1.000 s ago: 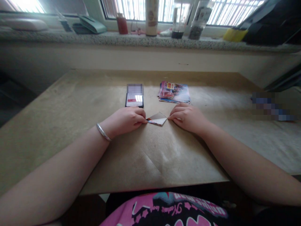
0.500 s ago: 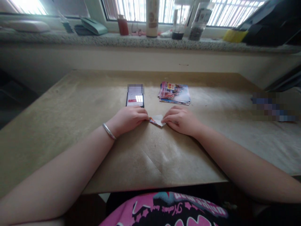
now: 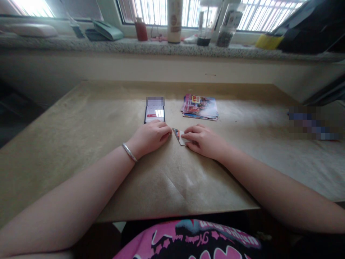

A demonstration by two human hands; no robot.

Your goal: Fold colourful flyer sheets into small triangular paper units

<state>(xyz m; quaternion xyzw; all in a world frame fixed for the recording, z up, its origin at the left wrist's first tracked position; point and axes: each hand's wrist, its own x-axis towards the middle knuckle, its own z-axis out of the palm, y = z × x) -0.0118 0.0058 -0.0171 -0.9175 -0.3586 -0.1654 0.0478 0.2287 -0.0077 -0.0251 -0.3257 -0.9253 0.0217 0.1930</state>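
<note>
A small folded piece of paper point(image 3: 182, 141), white with a colourful printed strip along its left side, lies on the table between my hands. My right hand point(image 3: 206, 142) has its fingers bent over the paper's right part, pinning it and hiding some of it. Just left of the paper's upper tip is my left hand point(image 3: 155, 136), its fingers curled together and a small gap between them and the paper. I see nothing held in it. A silver bangle point(image 3: 129, 152) circles the left wrist.
A phone point(image 3: 154, 112) with a lit screen lies just beyond my left hand. Behind my right hand is a stack of printed cards or sheets point(image 3: 201, 107). A blurred item point(image 3: 312, 124) lies at the table's right. Bottles and jars line the windowsill point(image 3: 161, 48).
The folded paper has turned, its printed edge now steeper. My left fingers have come off its left corner, and my right fingers reach further over it.
</note>
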